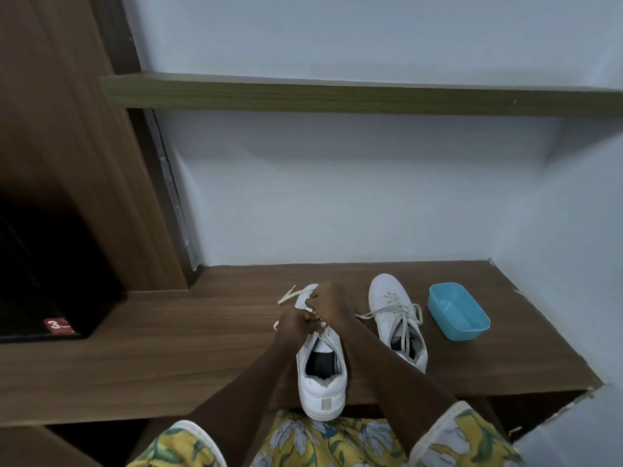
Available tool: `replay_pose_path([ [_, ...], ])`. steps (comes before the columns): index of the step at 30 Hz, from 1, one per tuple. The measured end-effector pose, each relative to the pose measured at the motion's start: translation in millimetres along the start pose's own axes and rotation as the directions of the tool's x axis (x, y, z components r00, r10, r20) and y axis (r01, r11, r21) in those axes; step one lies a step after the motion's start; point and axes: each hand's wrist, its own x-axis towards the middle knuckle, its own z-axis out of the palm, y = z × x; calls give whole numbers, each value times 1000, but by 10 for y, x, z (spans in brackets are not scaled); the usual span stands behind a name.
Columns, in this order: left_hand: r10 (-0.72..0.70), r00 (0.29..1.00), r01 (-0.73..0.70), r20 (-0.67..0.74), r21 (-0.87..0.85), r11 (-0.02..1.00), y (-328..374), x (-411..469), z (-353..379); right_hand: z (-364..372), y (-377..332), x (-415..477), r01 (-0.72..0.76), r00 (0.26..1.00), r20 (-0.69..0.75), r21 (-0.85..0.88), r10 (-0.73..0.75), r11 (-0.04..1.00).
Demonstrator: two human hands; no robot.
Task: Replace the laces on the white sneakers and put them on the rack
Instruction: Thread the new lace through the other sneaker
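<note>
A white sneaker (322, 385) stands on the wooden shelf (168, 348) in front of me, heel toward me and hanging slightly over the front edge. Over its lacing area my left hand (293, 326) and my right hand (328, 303) are bunched together, fingers curled on its cream lace (291, 294). Loose ends of that lace trail out to the left. The hands hide the eyelets and tongue. A second white sneaker (397, 318) sits to the right, toe away from me, with a cream lace threaded and hanging loose.
A blue plastic tub (458, 311) stands right of the second sneaker. A dark box (57, 326) with a red label fills a recess at left. A narrow wooden ledge (337, 96) runs along the pale wall above. The wall closes the shelf's right end.
</note>
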Motion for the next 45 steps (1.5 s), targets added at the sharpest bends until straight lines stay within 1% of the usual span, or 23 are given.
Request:
replay_pose_path([
  [2,-8,1000,8,-24,28,1000,-16,-33,-1,-7,15,9,-22,999,27,71,20,997],
  [3,8,999,-7,-32,12,1000,-24,-38,-1,-13,31,9,-17,999,35,100,13,995],
  [4,23,999,-22,-32,31,999,-45,-23,2,-24,55,5,-1,999,42,125,-4,992],
  [5,8,999,-6,-32,60,998,-34,-26,3,-30,90,6,14,998,56,144,-23,989],
  [6,-20,1000,21,-20,29,999,-12,-31,-2,-29,139,15,29,997,71,150,-40,988],
  [7,-36,999,37,-18,15,999,11,-45,-18,-29,187,16,41,994,91,124,-52,991],
  [11,-52,999,52,9,48,997,58,-59,-39,-10,366,-22,97,986,131,15,-98,995],
  [13,-54,998,53,20,49,997,83,-59,-42,-27,390,-62,123,985,124,2,-123,992],
  [16,-48,999,48,-7,46,998,94,-44,-47,-66,438,-59,164,982,98,10,-164,986],
  [22,-14,999,16,-30,68,998,135,-51,-62,-97,467,-41,142,989,39,0,-142,990],
  [25,-63,996,58,-61,-78,995,118,-45,-77,-84,469,-58,167,985,59,-46,-164,985],
  [28,-47,994,37,-99,-101,994,19,3,-106,-30,488,-87,166,986,39,-54,-164,985],
  [31,-66,996,58,-63,-124,991,-59,26,-147,35,515,-67,172,985,-30,-17,-173,985],
  [34,1,1000,-2,-5,-66,998,-68,-6,-172,53,457,-76,158,987,-22,-103,-161,982],
  [37,99,995,-96,-19,115,989,14,-57,-159,43,388,-130,168,985,85,-321,-149,932],
  [38,129,991,-123,-26,176,977,61,-80,-147,39,357,-136,170,985,98,-377,-143,910],
  [40,182,982,-166,-42,254,953,106,-113,-121,35,320,-167,170,984,114,-433,-134,885],
  [43,198,979,-177,-51,280,944,100,-126,-87,0,338,-109,99,988,150,-395,-42,913],
  [44,208,977,-186,-40,301,935,103,-130,-78,-37,315,-115,69,984,180,-334,-8,940],
  [45,223,974,-199,-38,323,925,90,-128,-63,-31,319,-101,12,978,205,-221,35,975],
])
